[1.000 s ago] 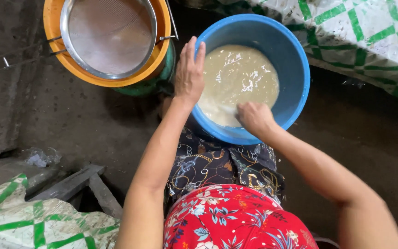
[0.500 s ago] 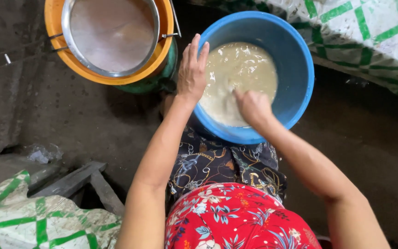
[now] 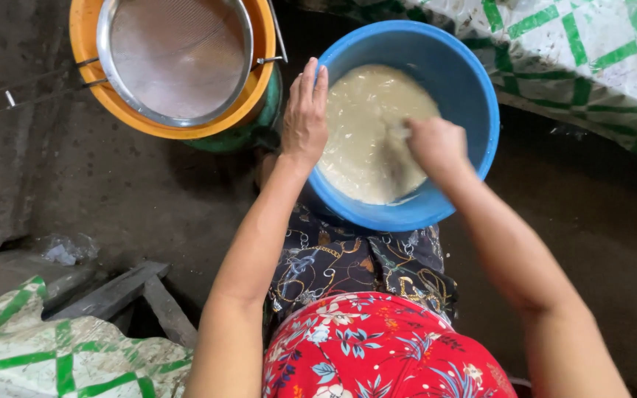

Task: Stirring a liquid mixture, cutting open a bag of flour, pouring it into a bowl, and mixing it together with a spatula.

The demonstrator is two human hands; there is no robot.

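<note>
A blue plastic basin (image 3: 473,88) sits in front of my knees, holding a pale, cloudy liquid (image 3: 366,125) with whitish bits in it. My left hand (image 3: 304,118) lies flat on the basin's left rim, fingers straight and together, steadying it. My right hand (image 3: 436,147) is down in the liquid near the middle, fingers curled and partly hidden under the surface; whether it grips anything I cannot tell.
To the left stands an orange bucket (image 3: 90,81) with a round metal sieve (image 3: 175,55) resting across its top. A white sack with green checks (image 3: 584,51) lies at the upper right, another (image 3: 53,361) at the lower left. Dark wooden pieces (image 3: 123,291) lie on the concrete floor.
My right hand has moved from the basin's near edge up toward the middle of the liquid. The left hand stays on the rim.
</note>
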